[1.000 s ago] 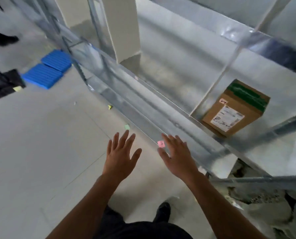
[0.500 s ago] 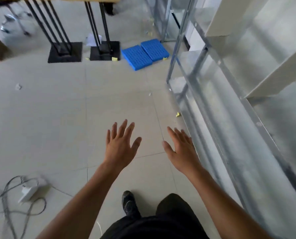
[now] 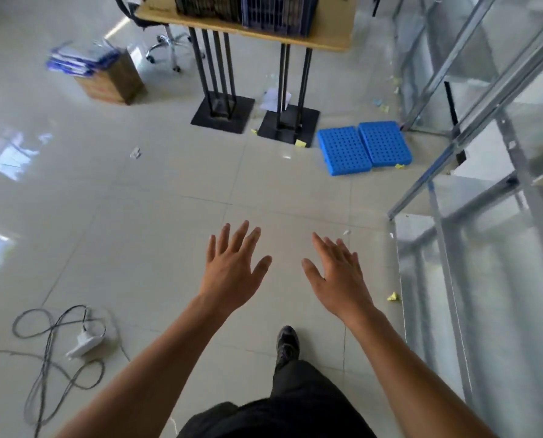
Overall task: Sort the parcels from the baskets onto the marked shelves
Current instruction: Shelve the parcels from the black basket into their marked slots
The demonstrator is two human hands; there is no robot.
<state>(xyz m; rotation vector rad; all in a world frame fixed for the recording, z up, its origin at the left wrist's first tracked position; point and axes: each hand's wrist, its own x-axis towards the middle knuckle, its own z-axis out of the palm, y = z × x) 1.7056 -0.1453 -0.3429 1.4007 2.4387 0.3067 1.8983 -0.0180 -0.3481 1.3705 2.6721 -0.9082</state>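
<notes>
Left hand (image 3: 232, 273): fingers straight and spread, palm down, holding nothing; it hangs over the pale tiled floor.
Right hand (image 3: 336, 276): just beside the left and apart from it, fingers straight and close together, thumb out, empty.
Baskets: two on the worktop (image 3: 327, 36), far ahead of both hands, touching side by side. The dark basket (image 3: 207, 6) has a black lattice wall; the blue basket (image 3: 276, 11) to its right has a blue-violet lattice wall. Only the lower parts are in frame, and the contents cannot be made out.
Shelves (image 3: 446, 273): a bare galvanised metal rack with bright uprights and reflective decks, to the right of the right hand and running ahead of it. No marks are readable.
Blue perforated pads (image 3: 363, 147): a pair on the floor ahead of the right hand, between the worktop's black feet and the rack.
White plug (image 3: 83, 344): on a looped grey cable, on the floor left of the left hand and nearer the person.
Yellow paper scrap (image 3: 393, 296): on the floor near the right wrist.
</notes>
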